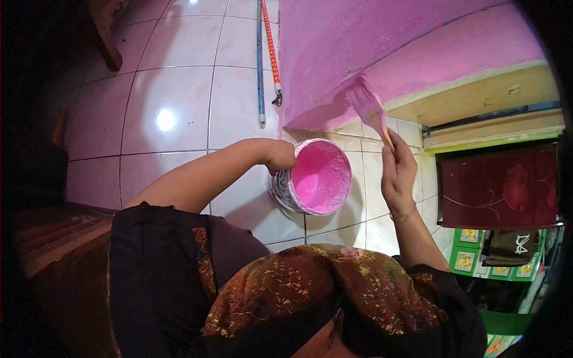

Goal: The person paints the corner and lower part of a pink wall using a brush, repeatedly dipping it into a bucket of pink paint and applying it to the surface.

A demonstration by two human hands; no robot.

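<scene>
My left hand grips the rim of a round paint bucket at its left side. Pink paint lies inside, and its inner wall is coated too. In my right hand is the handle of a flat paintbrush, its bristles smeared pink. The bristle tips are at the pink wall, over a dark horizontal line near its lower part; contact looks likely but is hard to confirm. Fresh-looking pink covers the wall's corner beside the brush.
Two poles, one blue and one red patterned, lie on the tiled floor along the wall. A wooden furniture leg stands at upper left. To the right are a dark red floral panel and a green patterned item.
</scene>
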